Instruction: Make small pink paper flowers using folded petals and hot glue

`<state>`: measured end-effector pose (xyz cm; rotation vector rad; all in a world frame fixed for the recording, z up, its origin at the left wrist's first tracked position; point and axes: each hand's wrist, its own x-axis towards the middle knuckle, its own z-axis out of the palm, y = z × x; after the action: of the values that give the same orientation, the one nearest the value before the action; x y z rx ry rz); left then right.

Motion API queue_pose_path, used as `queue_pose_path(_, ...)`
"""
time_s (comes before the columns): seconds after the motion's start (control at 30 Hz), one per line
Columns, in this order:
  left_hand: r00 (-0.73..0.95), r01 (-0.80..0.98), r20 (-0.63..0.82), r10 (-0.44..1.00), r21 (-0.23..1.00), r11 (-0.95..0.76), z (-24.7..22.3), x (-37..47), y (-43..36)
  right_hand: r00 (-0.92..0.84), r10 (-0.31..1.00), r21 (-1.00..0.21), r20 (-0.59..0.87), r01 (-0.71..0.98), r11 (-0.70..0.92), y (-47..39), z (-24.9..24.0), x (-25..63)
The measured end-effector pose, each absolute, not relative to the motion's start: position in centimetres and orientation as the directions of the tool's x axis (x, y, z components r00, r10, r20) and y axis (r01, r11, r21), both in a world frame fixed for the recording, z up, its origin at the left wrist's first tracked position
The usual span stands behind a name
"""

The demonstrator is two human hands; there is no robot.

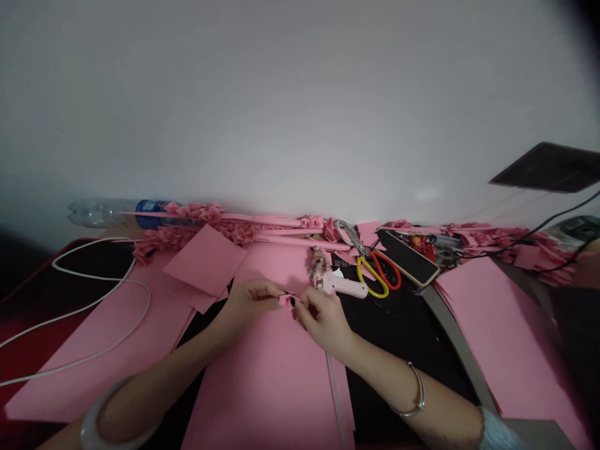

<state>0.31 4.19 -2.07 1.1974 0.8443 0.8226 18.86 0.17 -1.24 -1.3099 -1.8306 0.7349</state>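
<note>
Between my two hands is a small folded piece of pink paper (287, 302), pinched from both sides. The fingers of my left hand (250, 306) close on its left edge. My right hand (323, 315) grips it from the right, thumb and forefinger together. Below them lies a long sheet of pink paper (267, 381). Just behind my right hand rests a pale pink glue gun (347, 287). Next to it are scissors (374, 275) with one yellow and one red handle loop.
Pink paper flowers (173, 240) on stems line the wall, near a clear plastic bottle (105, 212). A square pink sheet (206, 259) lies left. A phone (407, 257) is right of the scissors, and a pink paper stack (501, 337) farther right. A white cable (105, 289) loops at left.
</note>
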Motion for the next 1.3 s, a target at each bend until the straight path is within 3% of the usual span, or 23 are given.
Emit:
queue_pose_path(0.4, 0.418, 0.038, -0.078, 0.905, 0.997, 0.069, -1.2, 0.4, 3.8, -0.227, 0.947, -0.778, 0.226, 0.543, 0.316, 0.2, -1.7, 19.1)
queue_pose_path(0.73, 0.500, -0.060, -0.169, 0.849, 0.972, 0.229, -1.2, 0.9, 4.0, -0.147, 0.984, -0.886, 0.105, 0.436, 0.160, 0.2, -0.8, 18.8)
queue_pose_path(0.9, 0.547, -0.103, -0.210, 0.811, 0.944, 0.314, -1.1, 0.8, 4.0, -0.132, 0.984, -0.881, 0.121, 0.443, 0.168, 0.3, -1.1, 18.8)
queue_pose_path(1.3, 0.472, -0.138, -0.313, 0.824, 0.897, 0.420, -2.3, 0.5, 4.2, -0.162, 0.978, -0.862, 0.129, 0.469, 0.192, 0.3, -1.2, 18.8)
